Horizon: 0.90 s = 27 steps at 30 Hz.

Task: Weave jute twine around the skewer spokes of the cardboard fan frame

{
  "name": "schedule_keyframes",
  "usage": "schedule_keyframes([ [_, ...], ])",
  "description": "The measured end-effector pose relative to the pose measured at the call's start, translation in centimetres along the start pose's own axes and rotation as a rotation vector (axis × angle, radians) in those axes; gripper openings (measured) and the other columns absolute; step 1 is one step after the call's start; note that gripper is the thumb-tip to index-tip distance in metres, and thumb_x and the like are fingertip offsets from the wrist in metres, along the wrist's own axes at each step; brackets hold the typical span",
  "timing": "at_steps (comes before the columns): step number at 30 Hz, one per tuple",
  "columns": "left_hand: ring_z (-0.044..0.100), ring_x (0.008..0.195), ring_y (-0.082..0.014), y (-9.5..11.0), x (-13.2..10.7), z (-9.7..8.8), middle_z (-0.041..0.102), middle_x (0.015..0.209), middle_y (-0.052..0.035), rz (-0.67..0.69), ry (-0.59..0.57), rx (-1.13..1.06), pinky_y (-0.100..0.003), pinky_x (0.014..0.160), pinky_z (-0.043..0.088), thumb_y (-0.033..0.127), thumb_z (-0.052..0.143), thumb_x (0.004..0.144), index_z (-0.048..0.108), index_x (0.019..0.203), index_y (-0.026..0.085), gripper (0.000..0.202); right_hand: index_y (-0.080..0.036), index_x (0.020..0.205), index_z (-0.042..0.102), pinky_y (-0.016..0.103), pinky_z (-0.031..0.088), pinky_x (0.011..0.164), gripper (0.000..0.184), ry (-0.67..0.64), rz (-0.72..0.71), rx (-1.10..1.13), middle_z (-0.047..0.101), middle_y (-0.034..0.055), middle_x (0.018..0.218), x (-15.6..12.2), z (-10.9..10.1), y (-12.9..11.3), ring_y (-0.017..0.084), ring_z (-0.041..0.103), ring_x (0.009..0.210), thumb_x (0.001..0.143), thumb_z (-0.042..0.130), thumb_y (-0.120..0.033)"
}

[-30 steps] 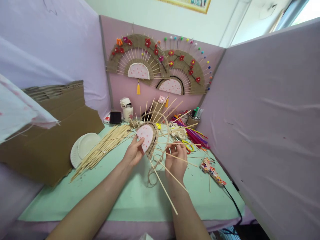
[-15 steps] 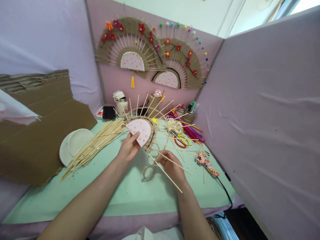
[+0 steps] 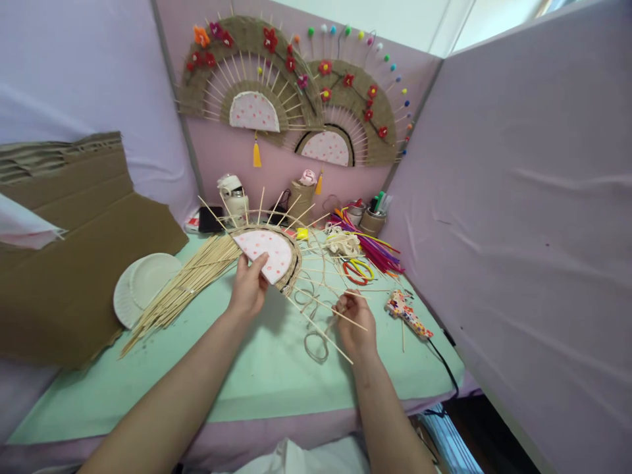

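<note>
My left hand grips the straight lower edge of a half-round fan, its thumb on the pink-dotted white centre. Thin wooden sticks fan out from the rim, which is bound with twine and a black line. To the right, my right hand has its fingers pinched together beside the lowest sticks, on a strand of twine that hangs in loose loops below the fan. A further line of twine runs in an arc across the sticks.
A bundle of wooden sticks and white paper plates lie left, near cut cardboard. Scissors, pipe cleaners and a patterned glue gun with a cord lie right. Finished fans hang on the back wall.
My right hand has moved right, away from the fan's rim, and the twine loops have shifted right with it. The fan in my left hand has turned slightly.
</note>
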<state>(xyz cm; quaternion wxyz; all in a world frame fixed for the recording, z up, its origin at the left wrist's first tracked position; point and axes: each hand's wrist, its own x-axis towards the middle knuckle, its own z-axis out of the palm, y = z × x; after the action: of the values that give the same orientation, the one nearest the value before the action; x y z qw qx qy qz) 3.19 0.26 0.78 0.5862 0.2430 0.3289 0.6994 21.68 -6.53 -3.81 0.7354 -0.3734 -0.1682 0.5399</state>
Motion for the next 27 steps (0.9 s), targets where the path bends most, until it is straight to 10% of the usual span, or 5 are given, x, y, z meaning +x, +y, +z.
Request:
schedule_keyframes([
  [9, 0.067, 0.090, -0.0164, 0.1, 0.4, -0.3, 0.069, 0.095, -0.0004, 0.133, 0.045, 0.120, -0.028, 0.081, 0.055, 0.019, 0.070, 0.069, 0.058, 0.095, 0.023, 0.030, -0.023, 0.084, 0.049, 0.024, 0.043, 0.059, 0.019, 0.301, -0.277, 0.046, 0.051, -0.0086, 0.067, 0.8, -1.3, -0.8, 0.008, 0.052, 0.057, 0.071, 0.061, -0.028],
  [18, 0.065, 0.075, -0.0110, 0.4, 1.1, -0.5, 0.067, 0.095, 0.0013, 0.184, 0.081, 0.142, -0.022, 0.069, 0.055, 0.019, 0.070, 0.066, 0.058, 0.093, 0.024, 0.030, -0.020, 0.075, 0.052, 0.021, 0.044, 0.058, 0.028, 0.218, -0.235, 0.116, 0.053, -0.0055, 0.069, 1.0, -1.6, -2.7, 0.007, 0.052, 0.061, 0.076, 0.061, -0.046],
  [27, 0.065, 0.077, -0.0115, 0.3, 1.0, -0.4, 0.066, 0.093, 0.0005, 0.216, 0.089, 0.155, -0.023, 0.072, 0.055, 0.019, 0.070, 0.066, 0.055, 0.092, 0.023, 0.031, -0.016, 0.070, 0.060, 0.021, 0.048, 0.061, 0.029, 0.133, -0.321, -0.048, 0.060, -0.0045, 0.067, 1.1, -2.4, -3.0, 0.006, 0.055, 0.059, 0.058, 0.082, -0.032],
])
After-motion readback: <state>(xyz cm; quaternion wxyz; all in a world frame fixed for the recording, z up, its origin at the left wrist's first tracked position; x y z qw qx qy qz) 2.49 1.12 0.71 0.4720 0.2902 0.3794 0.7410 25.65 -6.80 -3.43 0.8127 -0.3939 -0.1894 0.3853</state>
